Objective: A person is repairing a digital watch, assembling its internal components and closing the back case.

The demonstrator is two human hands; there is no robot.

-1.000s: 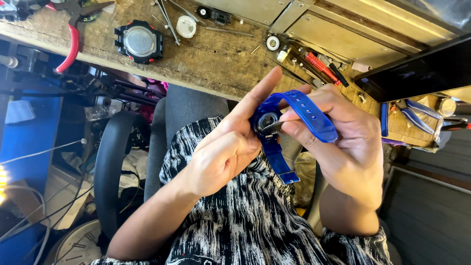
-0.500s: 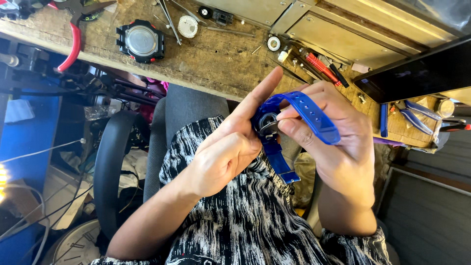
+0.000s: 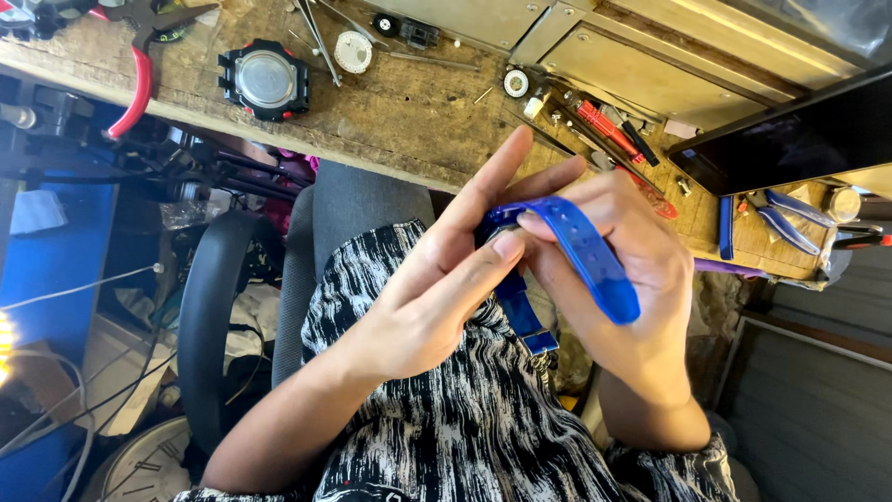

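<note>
Both hands grip a blue plastic-strapped wristwatch (image 3: pixel 585 265) above the lap, left hand (image 3: pixel 437 297) pressing its case, right hand (image 3: pixel 623 279) clasping the strap, near the worn wooden counter (image 3: pixel 418 121).

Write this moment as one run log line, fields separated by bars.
left hand: thumb on blue watch | right hand: holds watch | black watch: on workbench

We hold both hands raised close together above our lap, forearms angling up from the lower frame. Our left hand (image 3: pixel 437 297) shows its back, index finger stretched straight up and out, thumb pressed inward toward the other hand. Our right hand (image 3: pixel 623 279) curls its fingers in a closed grip, knuckles outward, wrist bent, fingertips meeting the left thumb.
</note>
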